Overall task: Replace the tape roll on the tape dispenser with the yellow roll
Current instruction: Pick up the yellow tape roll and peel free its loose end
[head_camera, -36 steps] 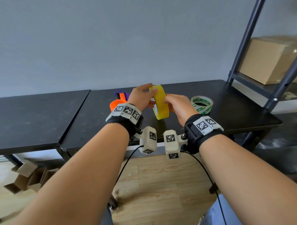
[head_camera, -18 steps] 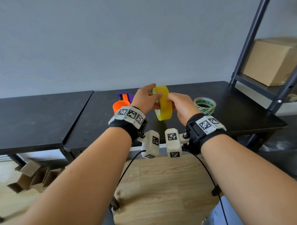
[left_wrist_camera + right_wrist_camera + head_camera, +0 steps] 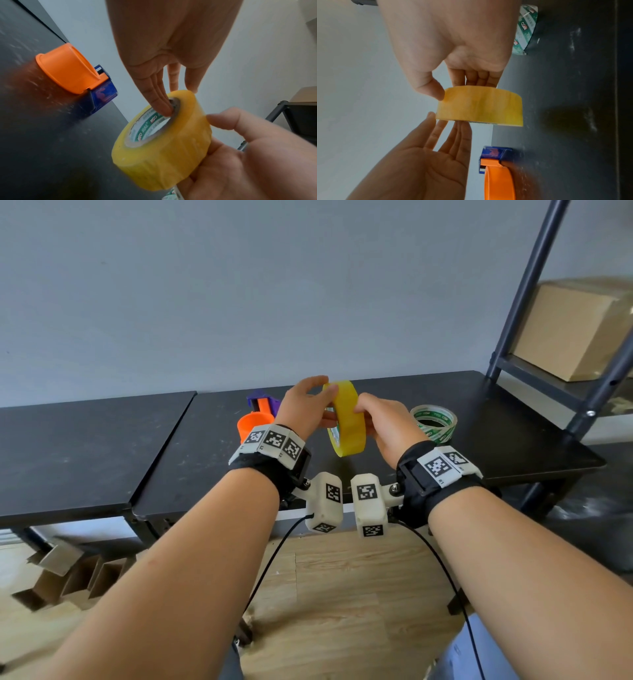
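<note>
I hold the yellow tape roll [image 3: 346,419] on edge above the black table [image 3: 205,474]. My right hand [image 3: 380,422] grips it, thumb on the outer band and fingers curled behind it [image 3: 462,86]. My left hand [image 3: 308,405] has straight fingers whose tips reach into the roll's core [image 3: 163,106]. The tape dispenser [image 3: 257,419], with an orange hub and a blue-purple body, lies on the table behind my left wrist, its hub bare [image 3: 68,70]. The yellow roll [image 3: 479,108] is well apart from the dispenser [image 3: 498,175].
A clear tape roll with green print [image 3: 434,421] lies flat on the table right of my right hand. A dark metal shelf [image 3: 534,313] holding a cardboard box [image 3: 579,330] stands at the right. A second black table [image 3: 85,453] adjoins on the left.
Both hands stay on the yellow roll at about the same spot above the table; only small finger shifts show.
</note>
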Demonstrator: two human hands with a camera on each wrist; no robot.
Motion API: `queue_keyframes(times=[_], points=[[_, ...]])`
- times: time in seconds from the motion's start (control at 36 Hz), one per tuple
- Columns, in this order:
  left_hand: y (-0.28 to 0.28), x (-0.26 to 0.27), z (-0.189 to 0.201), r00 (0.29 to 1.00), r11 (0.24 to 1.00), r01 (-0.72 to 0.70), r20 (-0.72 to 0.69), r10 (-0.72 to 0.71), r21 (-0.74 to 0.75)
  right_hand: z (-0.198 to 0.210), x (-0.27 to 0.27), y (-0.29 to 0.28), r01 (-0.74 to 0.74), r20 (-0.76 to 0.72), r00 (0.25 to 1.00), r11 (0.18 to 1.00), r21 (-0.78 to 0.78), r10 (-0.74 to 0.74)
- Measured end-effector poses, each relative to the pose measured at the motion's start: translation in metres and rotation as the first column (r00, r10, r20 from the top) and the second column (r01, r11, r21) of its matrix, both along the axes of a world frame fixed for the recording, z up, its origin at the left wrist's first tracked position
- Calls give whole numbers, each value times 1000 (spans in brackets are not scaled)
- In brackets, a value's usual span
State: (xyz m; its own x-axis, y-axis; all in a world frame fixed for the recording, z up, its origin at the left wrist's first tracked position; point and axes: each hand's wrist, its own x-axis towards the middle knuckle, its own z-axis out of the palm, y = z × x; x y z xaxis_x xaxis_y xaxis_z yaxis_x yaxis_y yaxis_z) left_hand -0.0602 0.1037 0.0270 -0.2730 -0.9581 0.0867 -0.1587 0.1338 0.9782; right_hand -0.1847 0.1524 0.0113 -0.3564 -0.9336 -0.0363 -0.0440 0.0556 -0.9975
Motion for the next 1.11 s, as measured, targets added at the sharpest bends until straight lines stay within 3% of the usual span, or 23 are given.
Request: queue_keyframes(times=[0.11, 0.39, 0.72, 0.86, 1.11], points=[[4, 2, 1, 996, 998, 57, 65, -55, -23, 1, 0, -3, 52, 52, 997, 999, 11, -52], [8, 2, -1, 999, 1000, 29, 28, -29, -11, 4, 3, -6, 39, 71, 997, 999, 27, -40], [3, 0, -1, 995, 993, 9, -104, 3, 115, 8, 7, -1, 30, -78, 997, 999, 29, -28], [-3, 0, -2, 974, 980, -55, -205, 95, 194, 8, 8, 6, 15, -112, 994, 999, 41, -10], [-5, -3, 0, 979, 985, -58, -185, 88, 164, 6, 1, 5, 23, -39, 999, 999, 46, -21]])
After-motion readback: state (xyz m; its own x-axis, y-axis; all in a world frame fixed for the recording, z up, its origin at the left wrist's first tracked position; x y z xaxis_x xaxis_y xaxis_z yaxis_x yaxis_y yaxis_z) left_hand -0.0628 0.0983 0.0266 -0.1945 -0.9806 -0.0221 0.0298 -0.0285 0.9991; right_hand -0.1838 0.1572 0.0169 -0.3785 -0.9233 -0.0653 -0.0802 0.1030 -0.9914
